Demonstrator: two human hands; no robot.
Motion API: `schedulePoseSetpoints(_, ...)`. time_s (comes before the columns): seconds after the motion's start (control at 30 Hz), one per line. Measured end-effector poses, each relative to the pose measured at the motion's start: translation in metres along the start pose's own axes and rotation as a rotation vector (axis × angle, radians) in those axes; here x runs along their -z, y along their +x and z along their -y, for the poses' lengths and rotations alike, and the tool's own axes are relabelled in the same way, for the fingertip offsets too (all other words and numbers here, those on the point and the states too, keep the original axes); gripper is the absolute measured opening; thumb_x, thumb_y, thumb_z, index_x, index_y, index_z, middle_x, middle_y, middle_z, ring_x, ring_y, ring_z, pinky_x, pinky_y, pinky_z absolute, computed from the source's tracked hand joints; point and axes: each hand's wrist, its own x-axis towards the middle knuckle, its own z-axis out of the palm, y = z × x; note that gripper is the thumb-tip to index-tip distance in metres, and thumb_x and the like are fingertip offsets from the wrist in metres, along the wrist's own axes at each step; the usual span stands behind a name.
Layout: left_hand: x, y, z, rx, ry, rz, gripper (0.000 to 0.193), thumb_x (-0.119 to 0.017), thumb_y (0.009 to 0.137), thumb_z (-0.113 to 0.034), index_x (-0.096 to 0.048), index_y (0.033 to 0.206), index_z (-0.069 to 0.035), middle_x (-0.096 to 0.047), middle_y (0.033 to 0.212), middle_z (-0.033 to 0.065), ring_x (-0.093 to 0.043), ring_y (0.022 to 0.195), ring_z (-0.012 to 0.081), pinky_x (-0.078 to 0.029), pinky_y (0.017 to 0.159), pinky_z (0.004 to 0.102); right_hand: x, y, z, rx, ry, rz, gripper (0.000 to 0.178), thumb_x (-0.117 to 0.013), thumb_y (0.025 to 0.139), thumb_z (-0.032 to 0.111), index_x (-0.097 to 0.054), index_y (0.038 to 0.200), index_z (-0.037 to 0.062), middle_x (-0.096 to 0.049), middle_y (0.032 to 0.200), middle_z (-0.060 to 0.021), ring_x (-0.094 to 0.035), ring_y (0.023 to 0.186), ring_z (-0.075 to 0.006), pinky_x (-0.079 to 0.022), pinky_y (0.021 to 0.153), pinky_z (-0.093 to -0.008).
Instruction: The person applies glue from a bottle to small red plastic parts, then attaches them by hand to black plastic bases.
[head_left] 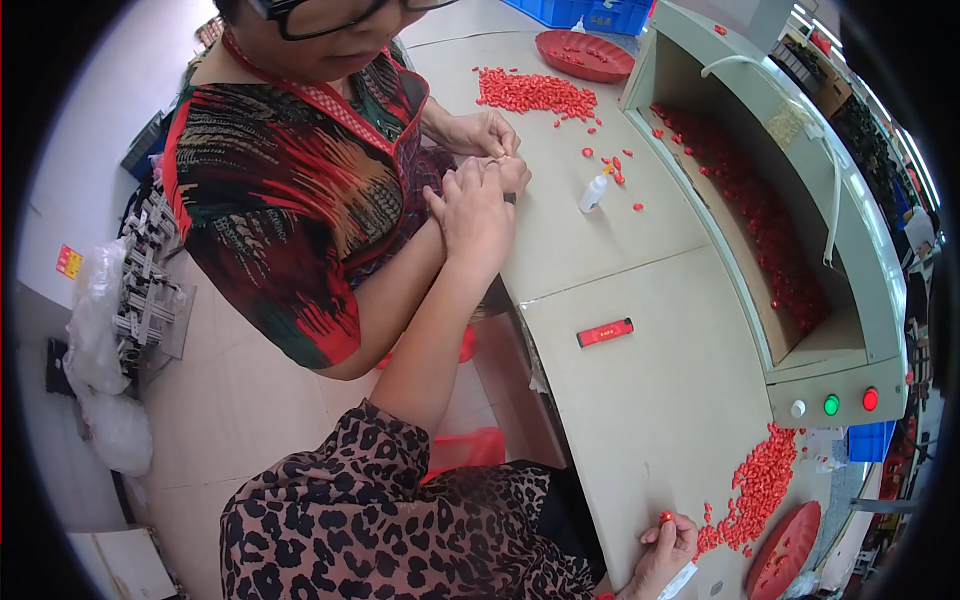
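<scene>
The bench (pixel 650 410) bears a pile of red pieces (pixel 757 490). By its near edge the person's left hand (pixel 476 215) lies over a co-worker's hand (pixel 516 176), its grip unclear; farther along, beside the pile, the right hand (pixel 664 558) pinches one red piece (pixel 667 517) at its fingertips.

Glossy Plastic, Matt Cloth

The red pieces (pixel 535 92) look like smooth, glossy plastic. The bottle (pixel 593 194) seems smooth plastic, the far dish (pixel 585 56) ribbed plastic. The tabletop (pixel 645 395) looks smooth, with a soft sheen; the cabinet (pixel 868 300) seems painted metal. The leopard-print sleeve (pixel 360 455) is matt cloth, the bag (pixel 103 310) shiny, crinkled plastic.
</scene>
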Motion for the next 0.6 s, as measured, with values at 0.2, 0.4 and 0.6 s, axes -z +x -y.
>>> schedulePoseSetpoints(0.2, 0.011, 0.018, 0.003, 0.039, -0.052, 0.081, 0.040, -0.058, 0.069, -0.020, -0.048, 0.107, -0.010, -0.043, 0.110, 0.0131, -0.038, 0.105, 0.0303, -0.023, 0.088, 0.0544, 0.004, 0.002, -0.001, -0.023, 0.050, 0.008, 0.009, -0.051, 0.078, 0.000, -0.049, 0.087, 0.0034, -0.056, 0.079, -0.0124, -0.045, 0.053, -0.0125, -0.039, 0.048, -0.0232)
schedulePoseSetpoints(0.4, 0.028, 0.008, -0.043, -0.242, -0.361, -0.164, 0.025, -0.059, 0.063, -0.010, -0.053, 0.087, -0.006, -0.048, 0.094, 0.0132, -0.042, 0.094, 0.0303, -0.029, 0.084, 0.0425, 0.004, 0.003, 0.006, -0.026, 0.013, -0.002, 0.009, -0.050, 0.077, -0.002, -0.048, 0.083, 0.0041, -0.055, 0.077, -0.0119, -0.044, 0.052, -0.0120, -0.038, 0.047, -0.0233)
schedulePoseSetpoints(0.6, 0.049, -0.151, -0.125, -0.523, -1.512, 0.795, 0.022, -0.052, 0.066, 0.003, -0.049, 0.088, 0.000, -0.050, 0.085, 0.0120, -0.052, 0.076, 0.0251, -0.044, 0.064, 0.0322, -0.005, 0.004, 0.007, -0.033, -0.042, -0.033, 0.008, -0.050, 0.078, -0.001, -0.049, 0.086, 0.0021, -0.053, 0.072, -0.0099, -0.044, 0.051, -0.0113, -0.038, 0.047, -0.0220)
